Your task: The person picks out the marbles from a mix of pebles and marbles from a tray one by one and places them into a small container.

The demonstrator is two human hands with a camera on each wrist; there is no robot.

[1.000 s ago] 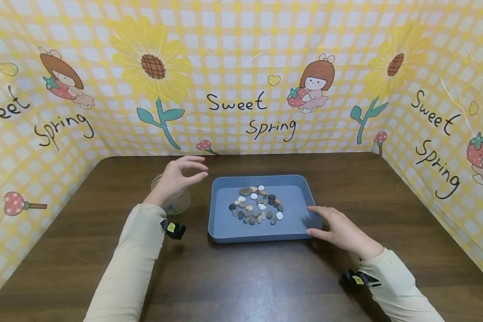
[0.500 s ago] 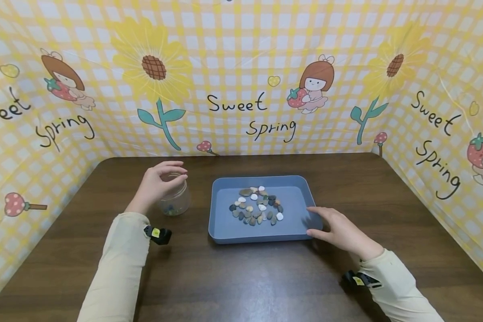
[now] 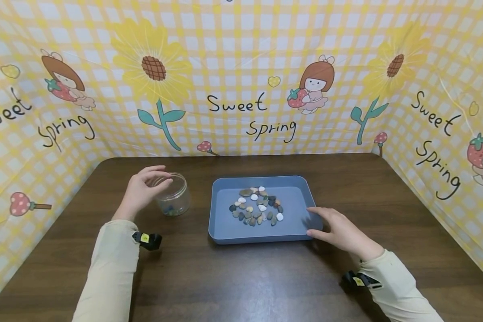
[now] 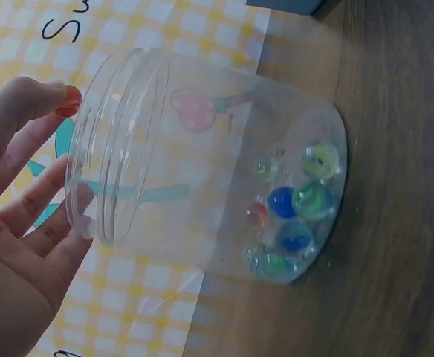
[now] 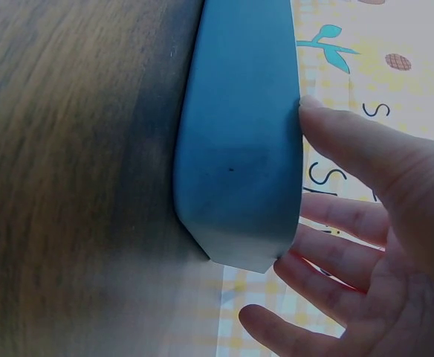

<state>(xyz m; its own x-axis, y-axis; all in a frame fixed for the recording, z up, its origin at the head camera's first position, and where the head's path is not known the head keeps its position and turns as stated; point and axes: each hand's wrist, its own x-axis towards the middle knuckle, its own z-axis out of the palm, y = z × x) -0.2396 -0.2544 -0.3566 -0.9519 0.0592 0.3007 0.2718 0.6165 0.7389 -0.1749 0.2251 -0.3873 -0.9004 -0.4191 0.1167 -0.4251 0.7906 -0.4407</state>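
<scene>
In the left wrist view, my left hand [image 4: 31,201] pinches a small orange-red glass marble [image 4: 69,102] between thumb and a finger. It is at the mouth of a clear jar [image 4: 202,178], with the other fingers beside the rim. Several coloured marbles [image 4: 311,199] lie at the jar's bottom. In the head view the jar stands upright left of a blue tray [image 3: 225,232]. Pebbles [image 3: 249,208], grey, brown and white, lie grouped in the tray. My right hand [image 3: 342,230] rests at the tray's right end, its relaxed thumb and fingertips touching the rim.
The brown wooden table [image 3: 241,277] carries the jar and the tray. A yellow checked cloth [image 3: 233,53] printed with flowers rises behind it and on both sides. Black cameras [image 3: 149,240] are strapped to both wrists.
My left hand has moved leftward and slightly down, from right of the jar's mouth to its left side, bringing the jar into fuller view. The right hand and the tray stay in place.
</scene>
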